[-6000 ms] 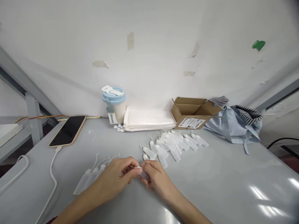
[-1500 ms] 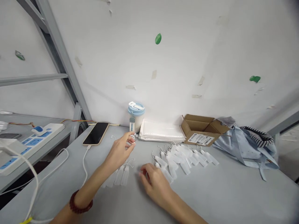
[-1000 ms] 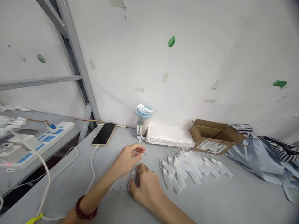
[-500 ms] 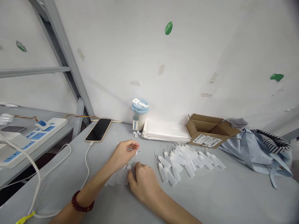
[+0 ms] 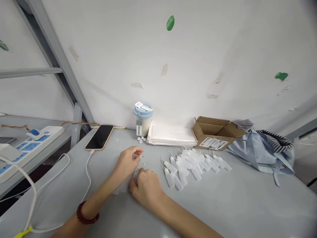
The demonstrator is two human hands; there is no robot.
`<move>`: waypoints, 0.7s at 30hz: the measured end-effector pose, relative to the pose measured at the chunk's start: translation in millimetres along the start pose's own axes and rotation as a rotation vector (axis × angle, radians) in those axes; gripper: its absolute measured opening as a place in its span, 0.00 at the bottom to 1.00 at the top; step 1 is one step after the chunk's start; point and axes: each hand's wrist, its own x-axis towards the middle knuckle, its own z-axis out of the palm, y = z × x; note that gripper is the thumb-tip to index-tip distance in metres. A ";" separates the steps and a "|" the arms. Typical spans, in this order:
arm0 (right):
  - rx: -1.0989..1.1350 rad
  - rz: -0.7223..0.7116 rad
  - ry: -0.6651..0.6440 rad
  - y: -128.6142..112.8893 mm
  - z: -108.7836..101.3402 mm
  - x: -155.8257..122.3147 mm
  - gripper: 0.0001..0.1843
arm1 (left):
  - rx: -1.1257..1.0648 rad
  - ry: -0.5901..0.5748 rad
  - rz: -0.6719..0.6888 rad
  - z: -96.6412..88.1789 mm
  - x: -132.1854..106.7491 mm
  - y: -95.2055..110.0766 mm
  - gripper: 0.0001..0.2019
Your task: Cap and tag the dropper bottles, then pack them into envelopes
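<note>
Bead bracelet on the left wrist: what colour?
Dark red beads on the round-bead bracelet; shows best in the head view, the only view.

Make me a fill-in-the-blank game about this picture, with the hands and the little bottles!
The left hand wears a bracelet of dark red ____.
The right hand touches small white plastic bottles lying on their ____.
The phone lies with its screen facing ____.
The cardboard box has its flaps ____.

Missing words: beads; sides; up; open.
</note>
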 end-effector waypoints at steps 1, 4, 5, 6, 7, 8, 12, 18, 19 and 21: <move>0.001 0.005 0.003 2.0 0.2 -0.6 0.15 | 0.029 0.001 0.011 0.4 -0.2 -0.3 0.11; 0.004 0.023 0.008 9.1 -0.1 -5.3 0.14 | 0.110 -0.009 0.049 1.9 -0.8 -1.8 0.12; 0.005 0.028 0.007 11.7 -0.7 -7.7 0.14 | 0.135 -0.015 0.062 2.7 -1.0 -2.5 0.12; 0.006 0.034 0.006 14.4 -1.4 -10.6 0.15 | 0.160 -0.023 0.074 3.9 -1.2 -3.4 0.12; 0.007 0.040 0.003 17.1 -2.3 -13.6 0.15 | 0.184 -0.030 0.084 5.2 -1.3 -4.5 0.13; 0.006 0.046 -0.002 20.0 -3.4 -16.8 0.15 | 0.208 -0.039 0.093 6.6 -1.4 -5.6 0.13; 0.002 0.064 -0.023 33.7 -8.1 -28.4 0.14 | 0.299 -0.096 0.115 10.9 -2.0 -10.1 0.13; -0.002 0.052 -0.035 53.4 -15.5 -37.9 0.13 | 0.414 -0.175 0.130 13.1 -4.4 -15.9 0.13; 0.002 0.045 -0.033 54.9 -16.3 -38.4 0.14 | 0.429 -0.179 0.132 13.5 -4.7 -16.8 0.13; 0.007 0.034 -0.022 56.0 -16.9 -38.6 0.16 | 0.453 -0.187 0.132 14.2 -5.0 -18.5 0.13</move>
